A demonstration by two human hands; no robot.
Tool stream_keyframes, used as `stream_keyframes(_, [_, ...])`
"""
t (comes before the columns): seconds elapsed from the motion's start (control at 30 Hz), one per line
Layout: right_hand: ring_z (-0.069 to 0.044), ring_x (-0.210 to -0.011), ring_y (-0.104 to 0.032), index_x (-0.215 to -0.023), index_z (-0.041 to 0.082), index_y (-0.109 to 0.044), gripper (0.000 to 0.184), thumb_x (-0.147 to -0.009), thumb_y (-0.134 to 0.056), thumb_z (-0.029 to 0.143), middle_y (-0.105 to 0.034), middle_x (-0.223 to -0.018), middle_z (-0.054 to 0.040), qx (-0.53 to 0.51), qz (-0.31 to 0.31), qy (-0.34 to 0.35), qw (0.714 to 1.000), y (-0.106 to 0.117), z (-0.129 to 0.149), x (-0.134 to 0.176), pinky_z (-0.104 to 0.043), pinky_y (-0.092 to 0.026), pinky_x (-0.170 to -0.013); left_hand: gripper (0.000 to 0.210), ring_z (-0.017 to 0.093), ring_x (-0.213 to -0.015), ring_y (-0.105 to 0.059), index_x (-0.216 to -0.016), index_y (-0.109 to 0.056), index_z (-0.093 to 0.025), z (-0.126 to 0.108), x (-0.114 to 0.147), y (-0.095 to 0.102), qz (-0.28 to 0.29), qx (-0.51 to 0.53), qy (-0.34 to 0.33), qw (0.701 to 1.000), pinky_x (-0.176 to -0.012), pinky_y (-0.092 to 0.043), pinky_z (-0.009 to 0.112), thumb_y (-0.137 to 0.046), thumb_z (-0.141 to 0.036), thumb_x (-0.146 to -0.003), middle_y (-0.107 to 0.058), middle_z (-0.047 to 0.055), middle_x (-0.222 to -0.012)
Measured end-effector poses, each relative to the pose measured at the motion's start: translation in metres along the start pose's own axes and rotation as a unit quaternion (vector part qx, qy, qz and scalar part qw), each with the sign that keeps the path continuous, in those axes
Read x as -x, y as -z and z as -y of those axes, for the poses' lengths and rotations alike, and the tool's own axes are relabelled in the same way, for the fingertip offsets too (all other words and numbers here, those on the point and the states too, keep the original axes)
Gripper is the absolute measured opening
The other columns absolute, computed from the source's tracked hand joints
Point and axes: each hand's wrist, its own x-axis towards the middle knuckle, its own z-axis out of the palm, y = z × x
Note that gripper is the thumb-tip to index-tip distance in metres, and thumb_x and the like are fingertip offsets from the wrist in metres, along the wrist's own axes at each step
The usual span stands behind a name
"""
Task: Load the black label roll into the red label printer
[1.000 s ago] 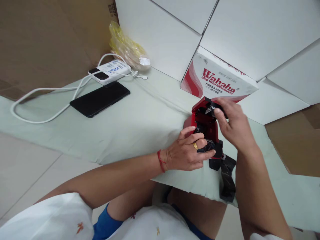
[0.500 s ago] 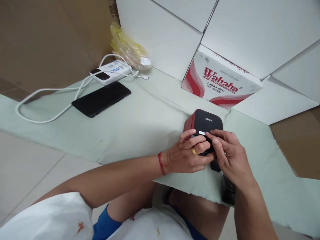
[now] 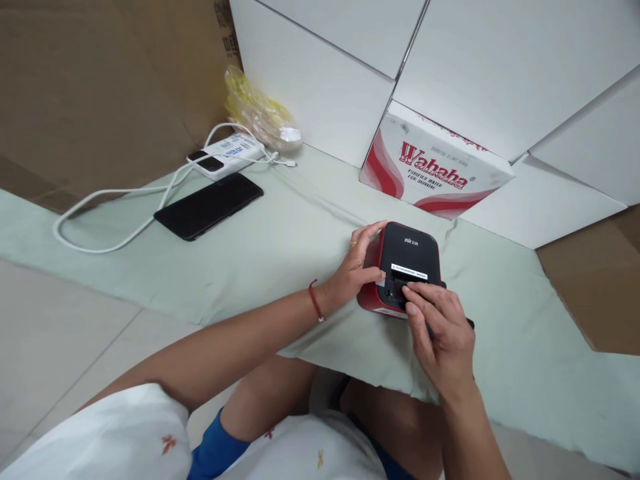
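A black-and-red box-shaped device (image 3: pixel 413 250) lies on the cloth, with a white warning strip and a dark recess on its top near the edge closest to me. My left hand (image 3: pixel 353 270) grips its red left side, the thumb on the top and the fingers toward the far corner. Over the recess, my right hand (image 3: pixel 443 327) has its thumb and fingertips drawn together. Whatever those fingertips hold, if anything, is hidden. A black part (image 3: pixel 470 323) shows just past the right hand; its kind cannot be made out.
A black phone (image 3: pixel 209 207) lies at the left. Behind it are a white power bank (image 3: pixel 233 153) with a white cable (image 3: pixel 95 249) and a crumpled plastic bag (image 3: pixel 260 110). A Wahaha water carton (image 3: pixel 435 163) stands against the white boxes at the back. Brown cardboard (image 3: pixel 595 280) borders the right.
My left hand has moved off the top to the device's left side, uncovering the recess and warning strip. The right hand has shifted slightly down and left, its fingertips still at the device.
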Motion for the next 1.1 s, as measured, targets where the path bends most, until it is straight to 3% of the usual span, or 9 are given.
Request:
stream_keyframes(0.1, [-0.029, -0.11, -0.075, -0.139, 0.033, -0.072, 0.045, -0.1, -0.063, 0.012, -0.08, -0.122, -0.0094, 0.009, -0.004, 0.033, 0.999, 0.002, 0.008, 0.014, -0.051, -0.061, -0.094, 0.103, 0.037, -0.164, -0.026, -0.167, -0.027, -0.035, 0.009, -0.006, -0.005, 0.007, 0.095, 0.035, 0.995, -0.137, -0.016, 0.058, -0.067, -0.034, -0.072, -0.033, 0.005, -0.173])
stream_keyframes(0.27, [-0.028, -0.112, -0.076, -0.146, 0.033, -0.066, 0.054, -0.098, -0.065, 0.008, -0.079, -0.127, -0.0097, 0.02, 0.006, 0.046, 0.999, 0.006, 0.01, 0.018, -0.05, -0.062, -0.096, 0.123, 0.039, -0.153, -0.047, -0.172, -0.007, -0.037, 0.008, -0.009, -0.007, 0.046, 0.187, 0.081, 0.978, -0.126, -0.035, 0.06, -0.071, -0.031, -0.068, -0.043, 0.009, -0.171])
stream_keyframes(0.43, [-0.027, -0.109, -0.077, -0.138, 0.032, -0.071, 0.045, -0.099, -0.065, 0.01, -0.081, -0.122, -0.0086, 0.014, 0.026, 0.042, 0.999, 0.011, 0.011, 0.015, -0.048, -0.063, -0.093, 0.122, 0.035, -0.147, -0.053, -0.172, -0.01, -0.043, 0.012, -0.008, -0.004, 0.076, 0.207, 0.08, 0.972, -0.119, -0.046, 0.054, -0.073, -0.028, -0.069, -0.025, 0.004, -0.181])
stream_keyframes(0.63, [-0.024, -0.09, -0.081, -0.124, 0.027, -0.077, 0.026, -0.106, -0.06, 0.033, -0.084, -0.112, -0.0072, -0.006, 0.067, -0.091, 0.994, 0.032, -0.005, -0.023, -0.04, -0.065, -0.083, 0.114, 0.036, -0.161, -0.037, -0.172, -0.011, -0.04, 0.02, -0.007, -0.002, 0.098, 0.17, 0.053, 0.979, -0.126, -0.041, 0.056, -0.069, -0.029, -0.075, -0.025, 0.002, -0.181])
stream_keyframes(0.7, [-0.022, -0.076, -0.079, -0.127, 0.025, -0.076, 0.031, -0.106, -0.056, 0.037, -0.084, -0.108, -0.007, 0.034, 0.11, -0.148, 0.982, 0.031, -0.015, -0.051, -0.037, -0.064, -0.075, 0.113, 0.036, -0.165, -0.028, -0.172, -0.013, -0.037, 0.019, -0.008, -0.001, 0.089, 0.139, 0.05, 0.985, -0.132, -0.032, 0.057, -0.068, -0.029, -0.073, -0.023, 0.003, -0.181])
stream_keyframes(0.77, [-0.025, -0.086, -0.08, -0.129, 0.024, -0.076, 0.034, -0.105, -0.054, 0.031, -0.083, -0.114, -0.0081, 0.122, 0.21, -0.151, 0.958, 0.022, -0.022, -0.08, -0.038, -0.061, -0.078, 0.113, 0.036, -0.166, -0.023, -0.172, -0.015, -0.033, 0.018, -0.008, 0.0, 0.08, 0.113, 0.05, 0.989, -0.135, -0.025, 0.057, -0.067, -0.029, -0.073, -0.022, 0.004, -0.181])
stream_keyframes(0.9, [-0.035, -0.107, -0.077, -0.131, 0.023, -0.077, 0.037, -0.097, -0.062, 0.024, -0.08, -0.122, -0.0156, 0.294, 0.385, -0.137, 0.864, -0.009, -0.024, -0.122, -0.042, -0.056, -0.083, 0.107, 0.038, -0.164, -0.028, -0.171, -0.021, -0.031, 0.022, -0.009, 0.001, 0.072, 0.079, 0.031, 0.994, -0.135, -0.024, 0.057, -0.066, -0.031, -0.074, -0.032, 0.005, -0.177])
stream_keyframes(1.0, [-0.034, -0.103, -0.077, -0.122, 0.019, -0.08, 0.032, -0.093, -0.069, 0.026, -0.08, -0.117, -0.0193, 0.301, 0.405, -0.145, 0.851, -0.022, -0.021, -0.131, -0.039, -0.055, -0.079, 0.103, 0.039, -0.161, -0.031, -0.169, -0.027, -0.032, 0.03, -0.011, 0.001, 0.07, 0.064, 0.022, 0.995, -0.134, -0.026, 0.058, -0.067, -0.033, -0.073, -0.035, 0.005, -0.174])
stream_keyframes(1.1, [-0.03, -0.105, -0.075, -0.121, 0.02, -0.079, 0.03, -0.095, -0.068, 0.029, -0.078, -0.123, -0.0162, 0.273, 0.394, -0.135, 0.867, -0.004, -0.021, -0.122, -0.037, -0.056, -0.084, 0.103, 0.04, -0.159, -0.033, -0.167, -0.03, -0.032, 0.039, -0.014, -0.001, 0.068, 0.064, 0.024, 0.995, -0.134, -0.027, 0.059, -0.068, -0.035, -0.071, -0.036, 0.005, -0.172])
